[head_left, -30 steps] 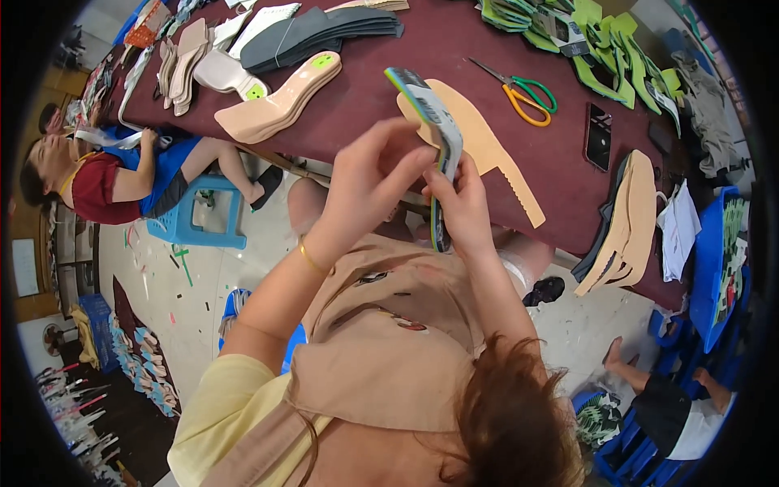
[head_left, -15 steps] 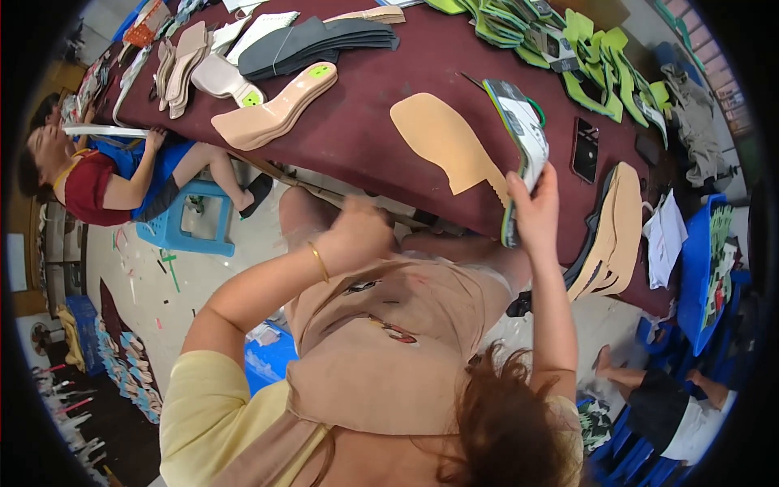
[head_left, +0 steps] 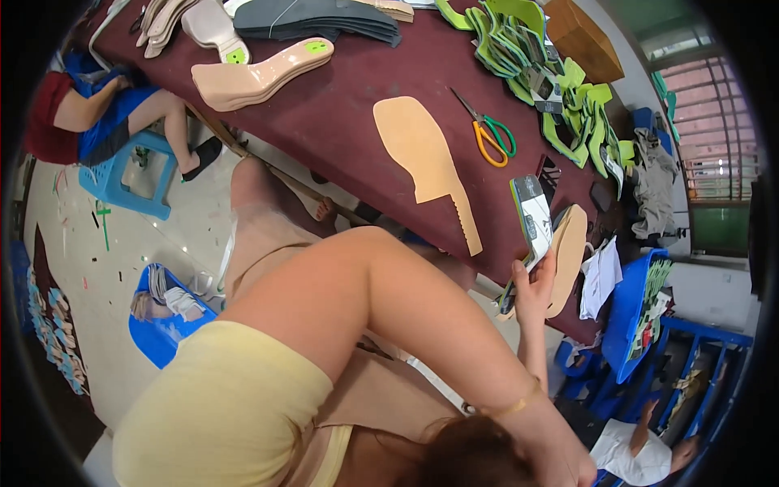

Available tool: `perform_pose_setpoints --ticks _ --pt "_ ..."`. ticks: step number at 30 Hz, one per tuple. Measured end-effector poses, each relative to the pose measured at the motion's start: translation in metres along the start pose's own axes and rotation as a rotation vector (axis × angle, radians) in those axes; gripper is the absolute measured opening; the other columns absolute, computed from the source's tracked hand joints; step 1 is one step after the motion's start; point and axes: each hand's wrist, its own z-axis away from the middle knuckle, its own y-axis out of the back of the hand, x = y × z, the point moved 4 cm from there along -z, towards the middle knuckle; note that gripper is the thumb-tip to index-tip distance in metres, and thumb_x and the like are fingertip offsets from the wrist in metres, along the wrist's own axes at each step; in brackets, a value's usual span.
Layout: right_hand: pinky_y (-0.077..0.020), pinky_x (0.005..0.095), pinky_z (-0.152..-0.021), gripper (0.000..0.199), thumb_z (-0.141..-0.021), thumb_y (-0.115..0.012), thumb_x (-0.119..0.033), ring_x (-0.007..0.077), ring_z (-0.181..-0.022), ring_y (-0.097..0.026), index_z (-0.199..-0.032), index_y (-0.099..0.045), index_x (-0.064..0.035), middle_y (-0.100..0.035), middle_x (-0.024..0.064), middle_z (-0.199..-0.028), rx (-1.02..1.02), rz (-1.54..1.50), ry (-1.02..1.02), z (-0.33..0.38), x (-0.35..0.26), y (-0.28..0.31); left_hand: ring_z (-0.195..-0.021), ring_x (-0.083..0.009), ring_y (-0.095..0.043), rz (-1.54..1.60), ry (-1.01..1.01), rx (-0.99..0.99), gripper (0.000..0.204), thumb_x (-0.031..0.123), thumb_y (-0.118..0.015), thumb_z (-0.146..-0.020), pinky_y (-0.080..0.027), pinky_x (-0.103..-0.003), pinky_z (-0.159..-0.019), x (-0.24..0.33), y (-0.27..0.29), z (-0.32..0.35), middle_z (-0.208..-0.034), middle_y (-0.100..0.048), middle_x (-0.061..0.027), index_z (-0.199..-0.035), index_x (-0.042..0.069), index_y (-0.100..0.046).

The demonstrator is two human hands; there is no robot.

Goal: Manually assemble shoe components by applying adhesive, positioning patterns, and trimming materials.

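My right hand (head_left: 535, 284) grips a white-topped, green-edged insole (head_left: 531, 215) by its lower end, at the table's front edge. My left arm crosses over my lap to the lower right, with a bracelet at the wrist. At the picture's lower edge, my left hand (head_left: 572, 458) shows only in part, its fingers hidden. A flat beige cut-out piece (head_left: 418, 150) with a toothed strip lies on the dark red table (head_left: 324, 122). Scissors (head_left: 491, 138) with orange and green handles lie just right of it. A phone (head_left: 550, 174) is partly covered by the insole.
Stacked beige pieces (head_left: 264, 73) and dark grey pieces (head_left: 316, 23) lie at the far left of the table. Green insoles (head_left: 519, 49) pile up at the far right. Blue bins (head_left: 637, 316) stand at the right. Another person sits on a blue stool (head_left: 130, 174) at left.
My left arm has swung from the lap across to the lower right. The insole has moved nearer and right in my right hand, uncovering the scissors. The view has shifted right.
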Motion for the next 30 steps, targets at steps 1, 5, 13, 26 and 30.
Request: perform_pose_setpoints --ticks 1,5,13,26,30 --pt "-0.0427 0.0215 -0.068 0.049 -0.085 -0.059 -0.006 0.0083 -0.080 -0.050 -0.129 -0.037 -0.0035 -0.053 0.0040 -0.101 0.053 -0.013 -0.020 0.000 0.002 -0.003 -0.088 -0.0265 -0.058 -0.035 -0.154 0.088 0.024 0.017 -0.054 -0.088 -0.046 -0.031 -0.074 0.007 -0.016 -0.009 -0.100 -0.064 -0.0117 -0.106 0.001 -0.059" --pt "-0.0471 0.0253 -0.073 0.047 -0.086 -0.056 -0.005 0.0116 -0.083 -0.055 -0.129 -0.037 -0.0034 -0.055 0.0075 -0.104 0.086 -0.193 0.088 -0.016 -0.015 -0.017 -0.071 -0.0186 -0.057 -0.022 0.001 0.193 0.029 0.027 -0.049 -0.091 -0.045 -0.030 -0.062 0.011 -0.013 0.040 -0.084 -0.063 -0.0095 -0.103 0.001 -0.058" --pt "-0.0454 0.0241 -0.068 0.038 -0.084 -0.058 -0.007 0.0120 -0.077 -0.056 -0.120 -0.044 -0.0037 -0.058 0.0079 -0.102 0.041 0.270 0.402 -0.045 -0.157 0.059 -0.117 -0.0160 -0.047 -0.209 -0.002 0.645 0.055 0.032 -0.052 -0.094 -0.030 -0.030 -0.101 -0.044 -0.057 0.239 -0.129 -0.047 -0.0077 -0.135 -0.001 -0.036" --pt "-0.0463 0.0312 -0.065 0.056 -0.089 -0.054 -0.026 0.0161 -0.078 -0.054 -0.132 -0.033 0.0027 -0.057 0.0134 -0.100 -0.039 -0.546 0.303 -0.073 -0.154 0.014 -0.079 -0.0355 -0.057 -1.723 1.250 2.141 0.039 0.038 -0.058 -0.084 -0.049 -0.044 -0.068 0.039 -0.027 0.431 -0.083 -0.059 -0.0185 -0.078 -0.001 -0.061" --pt "-0.0452 0.0315 -0.068 0.050 -0.091 -0.052 -0.027 0.0165 -0.080 -0.052 -0.130 -0.036 0.0002 -0.056 0.0126 -0.101 0.012 -0.803 0.264 -0.059 -0.120 -0.014 -0.090 -0.0345 -0.052 -1.734 1.507 2.438 0.047 0.043 -0.065 -0.078 -0.044 -0.045 -0.077 0.058 0.031 0.474 -0.097 -0.053 -0.0173 -0.092 -0.001 -0.058"
